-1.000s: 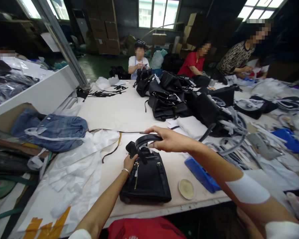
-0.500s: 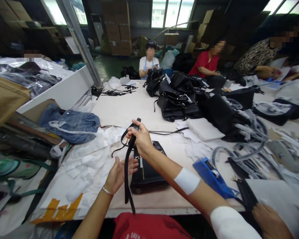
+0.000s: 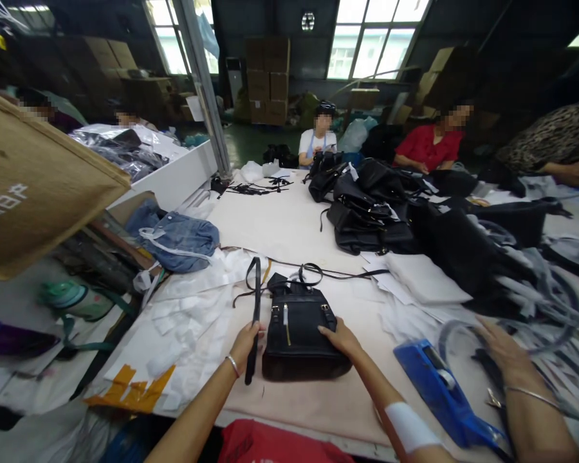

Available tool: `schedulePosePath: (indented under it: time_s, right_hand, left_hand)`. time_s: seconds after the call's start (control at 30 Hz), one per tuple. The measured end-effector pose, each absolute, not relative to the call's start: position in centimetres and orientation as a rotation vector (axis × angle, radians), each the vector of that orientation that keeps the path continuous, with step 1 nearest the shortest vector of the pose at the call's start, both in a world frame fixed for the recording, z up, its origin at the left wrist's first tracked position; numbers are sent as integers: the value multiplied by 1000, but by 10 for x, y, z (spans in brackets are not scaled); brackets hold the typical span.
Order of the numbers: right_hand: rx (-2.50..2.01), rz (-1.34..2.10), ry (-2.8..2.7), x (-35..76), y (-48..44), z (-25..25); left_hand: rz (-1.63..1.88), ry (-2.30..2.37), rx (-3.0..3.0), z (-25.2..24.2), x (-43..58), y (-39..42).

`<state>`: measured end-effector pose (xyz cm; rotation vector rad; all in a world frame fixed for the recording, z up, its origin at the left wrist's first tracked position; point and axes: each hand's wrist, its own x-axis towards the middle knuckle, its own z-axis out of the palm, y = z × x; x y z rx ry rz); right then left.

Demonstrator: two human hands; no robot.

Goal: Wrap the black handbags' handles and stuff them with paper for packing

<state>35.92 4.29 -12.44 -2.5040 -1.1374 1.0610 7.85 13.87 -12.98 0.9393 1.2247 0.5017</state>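
Note:
A small black backpack [image 3: 303, 328] with a gold zip and buckles stands or lies on the table in front of me. My left hand [image 3: 247, 347] is closed round a black strap [image 3: 256, 305], held upright along the bag's left side. The strap's upper end loops over and its lower end hangs below my fingers. With thumb on the front and fingers partly hidden at the edge, my right hand [image 3: 340, 337] grips the bag's right side. Thin black straps trail from the bag's top.
A blue tape dispenser [image 3: 437, 386] lies to the right, beside another person's hand [image 3: 506, 354]. Black bags [image 3: 371, 212] are heaped beyond. White paper scraps [image 3: 183, 328] and a denim bag [image 3: 178, 238] lie left. A metal post [image 3: 202, 83] rises at the table's far left.
My right hand has let go of the raised strap and come down to the backpack's right side. My left hand, open before, now grips the strap. The view has swung left.

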Motion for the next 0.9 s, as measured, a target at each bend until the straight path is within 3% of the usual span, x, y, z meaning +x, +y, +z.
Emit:
schedulePosePath:
  time_s: [0.37, 0.77, 0.9]
  right_hand:
    - [-2538, 1011, -1280, 359, -37, -165]
    - [-2401, 1041, -1427, 374, -36, -174]
    - [-2491, 544, -1437, 370, -46, -146]
  left_hand:
    - [428, 1340, 955, -166, 116, 79]
    - [572, 1307, 694, -115, 33, 96]
    - [559, 1242, 695, -108, 31, 100]
